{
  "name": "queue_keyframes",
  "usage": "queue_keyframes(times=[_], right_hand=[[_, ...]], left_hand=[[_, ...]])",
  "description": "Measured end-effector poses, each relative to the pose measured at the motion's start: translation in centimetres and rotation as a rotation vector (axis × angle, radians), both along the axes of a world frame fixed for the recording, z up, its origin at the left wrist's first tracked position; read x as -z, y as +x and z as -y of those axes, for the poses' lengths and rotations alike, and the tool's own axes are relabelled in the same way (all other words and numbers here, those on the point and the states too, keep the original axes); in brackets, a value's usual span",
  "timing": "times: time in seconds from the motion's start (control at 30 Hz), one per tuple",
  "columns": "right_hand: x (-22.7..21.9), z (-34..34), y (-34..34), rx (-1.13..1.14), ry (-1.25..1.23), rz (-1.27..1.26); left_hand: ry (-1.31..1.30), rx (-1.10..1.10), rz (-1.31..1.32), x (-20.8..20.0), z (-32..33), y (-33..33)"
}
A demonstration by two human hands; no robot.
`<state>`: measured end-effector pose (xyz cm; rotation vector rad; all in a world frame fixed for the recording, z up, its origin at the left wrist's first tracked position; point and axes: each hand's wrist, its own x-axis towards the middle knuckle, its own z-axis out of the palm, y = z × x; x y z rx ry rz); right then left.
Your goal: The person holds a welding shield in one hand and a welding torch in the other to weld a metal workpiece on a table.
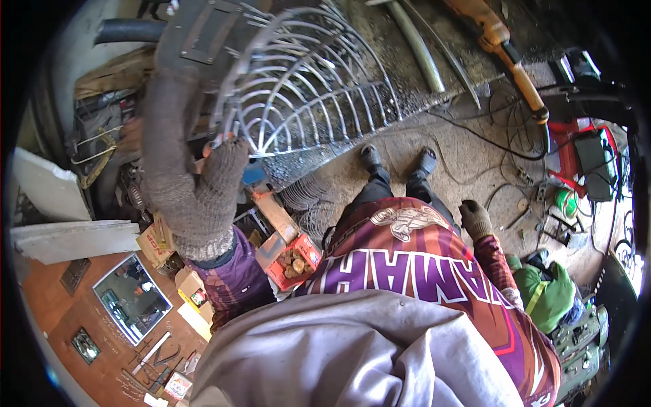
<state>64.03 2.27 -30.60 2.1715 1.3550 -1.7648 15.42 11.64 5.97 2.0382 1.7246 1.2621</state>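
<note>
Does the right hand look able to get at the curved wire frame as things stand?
Probably yes, if raised forward: the right hand hangs low and seems to hold nothing, and the right side of the curved wire frame looks unblocked.

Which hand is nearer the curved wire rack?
Left. The left hand is at the wire rack's near corner; the right hand hangs apart from it, beside the body.
</note>
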Motion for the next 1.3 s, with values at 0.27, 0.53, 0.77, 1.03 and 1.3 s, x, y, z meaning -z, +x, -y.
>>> queue_keyframes(times=[0.27, 0.53, 0.77, 1.03, 1.3], right_hand=[[0.5, 1.3, 1.4, 0.185, -0.011, -0.076], [-1.8, 3.2, 0.5, 0.175, 0.012, 0.037], [-6.1, 2.8, -1.8, 0.257, 0.028, 0.144], [-8.6, -0.6, -3.7, 0.29, 0.307, 0.06], [-16.3, -18.7, 4.0, 0.35, 1.34, 0.375]], left_hand=[[0.065, -0.355, 0.397, 0.8, 2.4, -4.9], [-0.037, -0.681, 0.699, 14.1, -0.4, -20.1], [-0.32, -0.44, 0.874, 18.1, -5.0, -23.5], [-0.459, -0.478, 0.964, 19.7, -7.9, -22.9], [-0.293, -0.397, 1.283, 19.5, -5.9, -26.3]])
